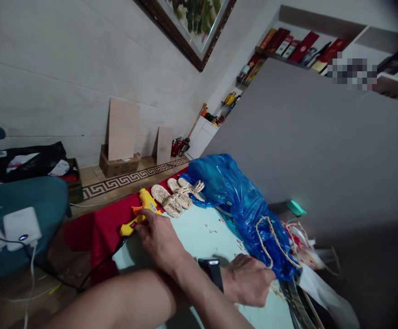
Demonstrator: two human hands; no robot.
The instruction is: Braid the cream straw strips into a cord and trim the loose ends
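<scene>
My forearms cross over a pale green tabletop (199, 233). My right hand (159, 237), on the left side of the view, has its fingers closed around a yellow glue gun (148, 201) with an orange trigger. The gun's nozzle points away from me, and its black cord runs down to the left. My left hand (248, 279), with a black watch on the wrist, is a fist at the right. A thin straw rope (263, 244) meets this fist and loops up over a blue plastic bag. Beyond the glue gun lie several coiled, braided straw pieces (171, 198).
The blue plastic bag (233, 183) covers the table's far right side. Red cloth (108, 224) hangs at the left edge. A teal chair (48, 196) holds white power adapters (23, 228). A large grey panel (305, 146) stands on the right. Straw scraps dot the tabletop.
</scene>
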